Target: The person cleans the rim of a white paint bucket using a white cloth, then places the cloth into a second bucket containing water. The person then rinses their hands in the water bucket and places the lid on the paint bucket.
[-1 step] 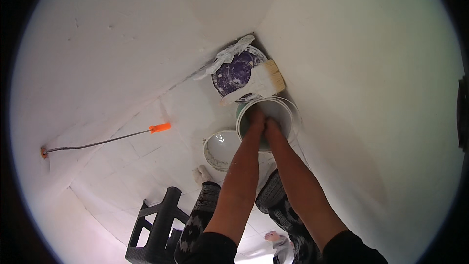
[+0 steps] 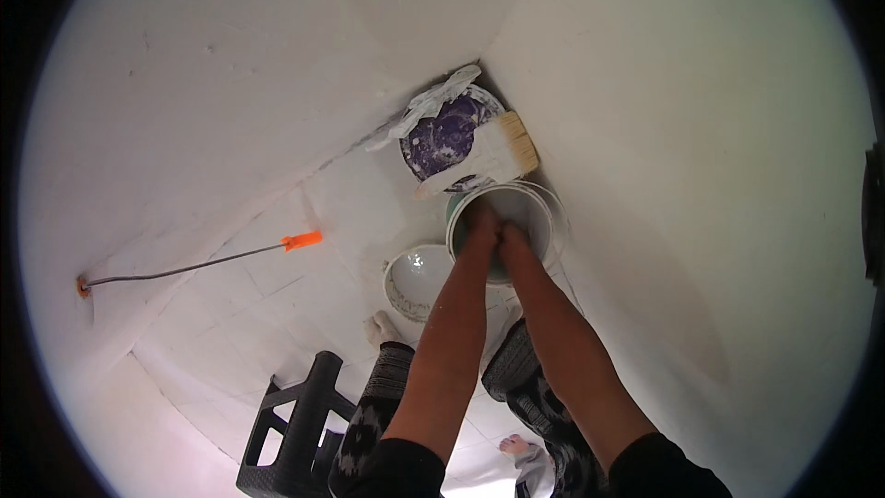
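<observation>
Both my arms reach down into a pale bucket (image 2: 551, 238) that stands by the right-hand wall, its thin wire handle hanging on the right side. My left hand (image 2: 480, 216) and my right hand (image 2: 513, 237) are close together inside it. Shade and the wrists hide the fingers, so what they hold or touch does not show. Just left of this bucket stands a smaller white container (image 2: 398, 301) with a crusted rim and a shiny pale content. Behind, a wide paint brush (image 2: 489, 155) with light bristles lies across a purple, white-smeared lid (image 2: 442, 140).
A crumpled white sheet (image 2: 433, 103) rests against the lid in the corner. To the left, a roller frame with an orange handle (image 2: 301, 241) leans between floor and wall. A black plastic stool (image 2: 313, 397) stands beside my left leg. White walls rise on both sides.
</observation>
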